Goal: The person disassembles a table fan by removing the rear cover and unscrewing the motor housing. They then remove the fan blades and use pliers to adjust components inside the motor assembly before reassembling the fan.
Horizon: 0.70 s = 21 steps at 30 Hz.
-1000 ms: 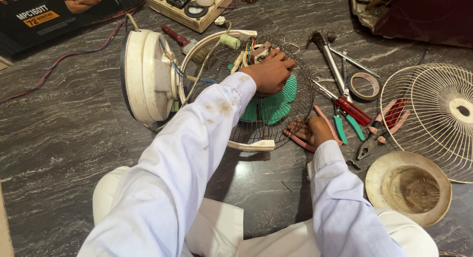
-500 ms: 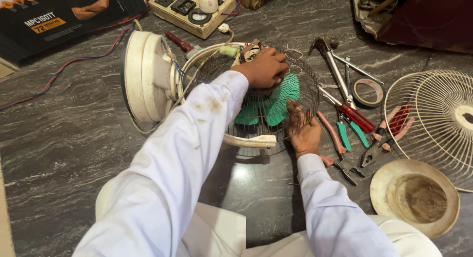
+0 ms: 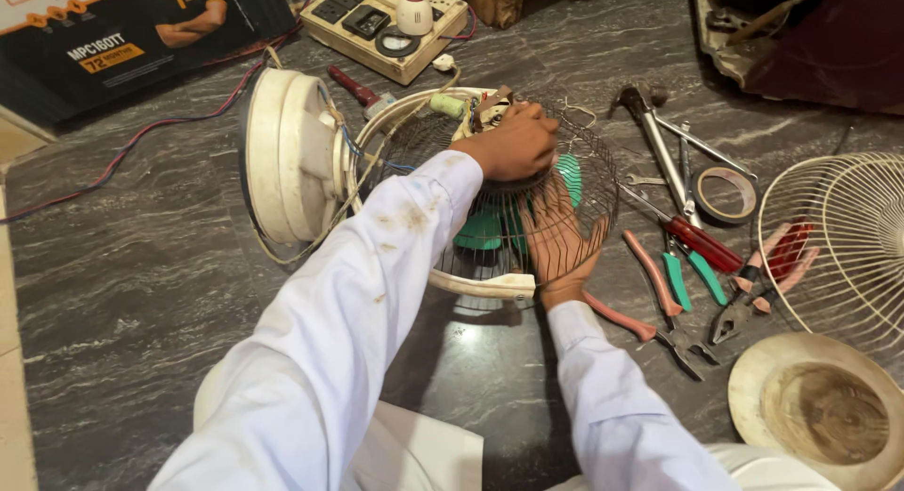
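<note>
We've got the round wire fan guard [image 3: 471,185] with green blades lying flat on the dark marble floor [image 3: 141,265]. Our left hand [image 3: 513,144] is clenched on its far rim, while our right hand [image 3: 562,244] has its fingers spread flat against the near-right mesh.

Both arms reach forward in white long sleeves, the left sleeve smudged with brownish marks along the forearm. The left hand [image 3: 508,144] lies farther out, knuckles up, fingers curled downward in a loose grasp. The right hand [image 3: 562,246] sits nearer the body and just below it, palm facing away, fingers spread wide and pointing up. The two hands are close, nearly touching, the left arm crossing over toward the right.
</note>
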Motion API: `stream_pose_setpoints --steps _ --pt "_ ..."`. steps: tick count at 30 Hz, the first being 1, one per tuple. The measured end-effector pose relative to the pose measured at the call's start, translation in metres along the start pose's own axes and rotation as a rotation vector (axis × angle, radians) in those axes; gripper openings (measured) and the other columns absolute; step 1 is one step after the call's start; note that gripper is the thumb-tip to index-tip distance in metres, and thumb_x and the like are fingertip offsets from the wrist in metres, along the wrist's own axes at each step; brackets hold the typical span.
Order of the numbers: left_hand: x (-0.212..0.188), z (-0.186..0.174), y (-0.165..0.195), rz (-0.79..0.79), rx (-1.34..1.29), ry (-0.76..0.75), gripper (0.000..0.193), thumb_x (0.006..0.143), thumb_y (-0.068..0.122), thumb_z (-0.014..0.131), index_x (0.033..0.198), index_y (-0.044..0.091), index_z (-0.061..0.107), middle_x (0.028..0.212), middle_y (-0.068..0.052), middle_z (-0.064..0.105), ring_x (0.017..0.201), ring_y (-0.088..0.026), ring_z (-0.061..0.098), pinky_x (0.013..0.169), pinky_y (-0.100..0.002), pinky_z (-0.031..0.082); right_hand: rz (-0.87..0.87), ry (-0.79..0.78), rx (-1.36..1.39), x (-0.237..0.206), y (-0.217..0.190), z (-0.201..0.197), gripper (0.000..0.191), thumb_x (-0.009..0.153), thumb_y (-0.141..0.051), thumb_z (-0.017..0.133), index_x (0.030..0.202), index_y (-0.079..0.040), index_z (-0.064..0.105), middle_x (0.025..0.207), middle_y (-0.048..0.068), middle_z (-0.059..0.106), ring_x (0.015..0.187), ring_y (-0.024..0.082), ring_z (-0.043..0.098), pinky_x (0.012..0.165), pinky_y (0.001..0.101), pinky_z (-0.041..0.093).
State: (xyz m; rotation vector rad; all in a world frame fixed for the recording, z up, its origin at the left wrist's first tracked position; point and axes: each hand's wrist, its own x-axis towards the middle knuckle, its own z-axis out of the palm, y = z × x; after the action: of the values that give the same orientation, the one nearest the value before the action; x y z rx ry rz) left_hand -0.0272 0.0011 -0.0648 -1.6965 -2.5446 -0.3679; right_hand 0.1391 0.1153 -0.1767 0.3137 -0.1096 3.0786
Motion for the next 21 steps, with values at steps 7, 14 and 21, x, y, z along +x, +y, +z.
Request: stream_pose_setpoints --steps 7,14,21 --pt "-0.001 0.002 0.009 0.140 -0.125 0.090 0.035 0.105 0.030 0.050 0.107 0.002 0.070 0.112 -0.012 0.060 0.113 -0.031 0.051 0.108 -0.051 0.029 -0.049 -0.128 0.082 0.001 0.036 -0.033 0.073 0.106 -0.051 0.027 0.161 -0.003 0.025 0.166 0.014 0.031 0.152 0.028 0.031 0.127 0.0477 0.019" --pt "0.000 -0.004 0.013 0.119 0.064 -0.019 0.018 0.082 0.019 0.067 0.092 0.006 0.076 0.117 -0.009 0.061 0.118 -0.031 0.050 0.111 -0.049 0.029 -0.075 0.036 -0.136 0.010 0.034 -0.035 0.066 0.106 -0.042 0.032 0.159 -0.003 0.029 0.162 0.014 0.036 0.147 0.027 0.037 0.123 0.0445 0.026" --pt "0.004 0.005 0.017 0.100 0.137 -0.035 0.018 0.079 0.026 0.075 0.090 0.012 0.077 0.115 -0.007 0.061 0.121 -0.032 0.049 0.113 -0.059 0.028 -0.088 0.142 -0.285 0.032 0.016 -0.034 0.059 0.106 -0.034 0.038 0.156 -0.003 0.033 0.157 0.014 0.041 0.143 0.025 0.042 0.119 0.0413 0.034"
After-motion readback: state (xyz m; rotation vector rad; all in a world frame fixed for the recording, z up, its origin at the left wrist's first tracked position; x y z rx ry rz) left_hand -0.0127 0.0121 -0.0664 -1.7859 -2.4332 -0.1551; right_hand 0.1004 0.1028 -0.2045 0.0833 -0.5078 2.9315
